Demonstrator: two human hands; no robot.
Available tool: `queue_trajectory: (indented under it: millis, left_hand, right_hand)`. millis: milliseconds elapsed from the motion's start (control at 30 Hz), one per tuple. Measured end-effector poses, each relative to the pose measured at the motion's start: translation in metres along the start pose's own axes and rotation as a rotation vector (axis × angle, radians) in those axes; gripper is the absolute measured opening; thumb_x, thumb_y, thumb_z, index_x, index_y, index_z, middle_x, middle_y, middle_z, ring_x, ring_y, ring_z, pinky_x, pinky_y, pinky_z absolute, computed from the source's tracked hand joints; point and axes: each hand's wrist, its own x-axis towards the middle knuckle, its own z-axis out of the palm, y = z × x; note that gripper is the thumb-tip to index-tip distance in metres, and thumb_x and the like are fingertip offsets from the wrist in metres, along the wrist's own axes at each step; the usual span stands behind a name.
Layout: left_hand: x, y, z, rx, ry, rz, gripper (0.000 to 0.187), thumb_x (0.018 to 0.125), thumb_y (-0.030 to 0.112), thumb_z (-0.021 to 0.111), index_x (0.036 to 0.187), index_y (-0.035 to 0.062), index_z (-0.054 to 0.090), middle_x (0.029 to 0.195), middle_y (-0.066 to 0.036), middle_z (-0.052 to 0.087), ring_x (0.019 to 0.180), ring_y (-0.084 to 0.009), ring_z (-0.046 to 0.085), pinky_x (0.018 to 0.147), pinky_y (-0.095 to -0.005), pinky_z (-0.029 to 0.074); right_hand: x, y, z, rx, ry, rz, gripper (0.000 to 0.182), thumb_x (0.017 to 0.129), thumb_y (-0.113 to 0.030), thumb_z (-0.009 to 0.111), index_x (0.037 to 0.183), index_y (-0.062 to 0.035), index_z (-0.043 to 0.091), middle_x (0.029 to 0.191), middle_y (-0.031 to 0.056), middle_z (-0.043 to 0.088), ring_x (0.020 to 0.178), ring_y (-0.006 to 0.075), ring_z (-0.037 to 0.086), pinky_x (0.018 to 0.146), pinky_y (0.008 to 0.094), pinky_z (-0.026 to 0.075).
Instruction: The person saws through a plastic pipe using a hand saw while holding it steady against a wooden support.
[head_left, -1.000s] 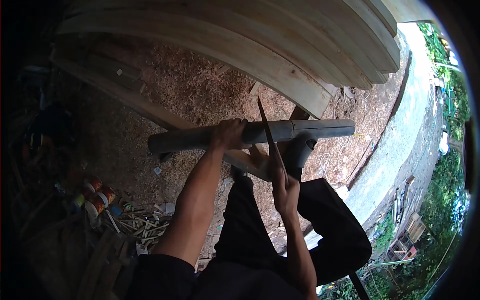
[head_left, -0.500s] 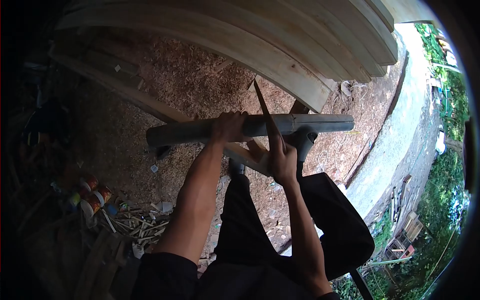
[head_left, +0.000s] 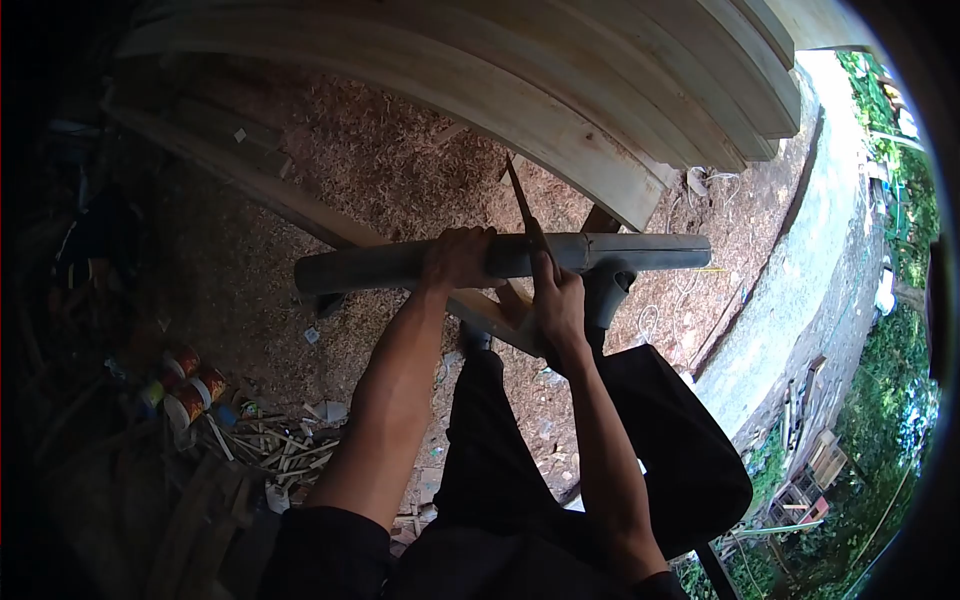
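The left hand [head_left: 457, 262] wraps around a long grey bamboo pole [head_left: 390, 266] that lies level across the middle of the view, fingers closed firmly over its top, roughly halfway along it. Just at 3 o'clock from that hand, the right hand [head_left: 560, 305] is clenched around the handle of a narrow saw blade [head_left: 522, 208], which slants up toward 11 o'clock and crosses the pole's upper edge, touching it. The pole rests on a wooden support [head_left: 500, 318] beneath, with a short grey stub [head_left: 606, 290] dropping off it at 5 o'clock from the blade. Stacked pale planks [head_left: 560, 90] curve overhead at 12 o'clock. Sawdust [head_left: 390, 170] covers the ground behind the pole. At 8 o'clock, well apart from the hands, lie small tins [head_left: 185, 385] and a heap of cut sticks [head_left: 280, 450]. The person's dark trousers [head_left: 500, 480] fill the 6 o'clock area
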Motion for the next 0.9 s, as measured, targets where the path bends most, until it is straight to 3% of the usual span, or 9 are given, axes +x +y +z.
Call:
queue_trajectory:
  millis: [100,167,233,333,533,600,667,833,900]
  left_hand:
    - [-0.002,0.001,0.004,0.009,0.106,0.022,0.076,0.061,0.046,0.081,0.119,0.0043,0.053,0.110,-0.016,0.063,0.104,-0.0330,0.060,0.089,-0.0440,0.049]
    - [-0.006,0.005,-0.003,0.033,0.059,-0.011,0.079,0.061,0.050,0.080,0.119,0.0041,0.053,0.112,-0.016,0.061,0.106,-0.0315,0.059,0.091,-0.0433,0.047]
    - [-0.002,0.010,-0.003,0.055,0.013,-0.019,0.081,0.062,0.055,0.078,0.119,0.0038,0.052,0.115,-0.015,0.060,0.109,-0.0301,0.058,0.094,-0.0427,0.046]
    - [-0.002,0.004,0.000,0.075,0.052,0.005,0.081,0.062,0.054,0.078,0.120,0.0033,0.052,0.112,-0.015,0.061,0.106,-0.0312,0.059,0.093,-0.0430,0.046]
    - [0.005,0.008,-0.016,0.111,-0.037,-0.024,0.081,0.063,0.055,0.077,0.119,0.0022,0.052,0.107,-0.016,0.062,0.101,-0.0314,0.061,0.089,-0.0437,0.047]
    - [0.002,0.010,-0.007,0.103,-0.034,-0.048,0.080,0.063,0.056,0.077,0.118,0.0025,0.053,0.107,-0.016,0.062,0.100,-0.0314,0.062,0.087,-0.0446,0.048]
    - [0.002,0.011,-0.004,0.085,-0.011,-0.031,0.080,0.062,0.056,0.077,0.116,0.0027,0.053,0.106,-0.016,0.062,0.099,-0.0315,0.062,0.086,-0.0447,0.049]
    - [-0.005,0.010,-0.003,0.086,0.119,0.024,0.078,0.060,0.056,0.077,0.113,0.0030,0.055,0.102,-0.017,0.063,0.098,-0.0316,0.063,0.085,-0.0434,0.050]
    - [-0.002,0.014,-0.019,-0.013,-0.085,-0.029,0.078,0.059,0.055,0.079,0.111,0.0024,0.055,0.099,-0.017,0.064,0.097,-0.0317,0.063,0.084,-0.0426,0.050]
  right_hand:
    - [-0.044,0.004,-0.020,0.053,-0.006,-0.031,0.053,0.094,-0.037,0.053,0.069,0.0098,0.057,0.050,0.0065,0.045,0.053,0.0091,0.045,0.048,0.0337,0.036]
    - [-0.101,0.008,-0.043,0.005,-0.018,0.059,0.051,0.094,-0.034,0.055,0.065,0.0078,0.055,0.050,0.0044,0.043,0.050,0.0079,0.043,0.045,0.0325,0.033]
    - [-0.137,0.010,-0.062,-0.023,-0.028,0.101,0.052,0.096,-0.040,0.051,0.063,0.0001,0.055,0.051,-0.0023,0.045,0.048,0.0045,0.041,0.043,0.0259,0.029]
    - [-0.122,0.014,-0.061,0.059,-0.007,0.149,0.049,0.095,-0.031,0.055,0.062,0.0048,0.055,0.049,0.0014,0.042,0.048,0.0056,0.038,0.044,0.0305,0.029]
    - [-0.013,-0.011,0.000,-0.016,-0.032,-0.040,0.053,0.095,-0.038,0.053,0.068,0.0083,0.057,0.050,0.0033,0.045,0.052,0.0064,0.041,0.046,0.0311,0.034]
    - [-0.012,-0.006,0.001,-0.079,-0.026,-0.074,0.054,0.094,-0.039,0.053,0.069,0.0084,0.058,0.050,0.0040,0.046,0.052,0.0064,0.041,0.047,0.0312,0.035]
    - [-0.008,0.004,-0.007,0.170,-0.019,-0.002,0.053,0.093,-0.039,0.054,0.072,0.0094,0.060,0.051,0.0104,0.051,0.051,0.0107,0.048,0.049,0.0348,0.039]
    - [-0.016,0.012,0.000,0.046,0.002,-0.070,0.052,0.093,-0.039,0.054,0.076,0.0102,0.060,0.051,0.0175,0.051,0.051,0.0145,0.051,0.051,0.0395,0.041]
    - [-0.017,0.009,0.003,0.003,0.023,-0.107,0.052,0.093,-0.038,0.054,0.078,0.0104,0.060,0.051,0.0184,0.049,0.051,0.0146,0.051,0.051,0.0404,0.041]
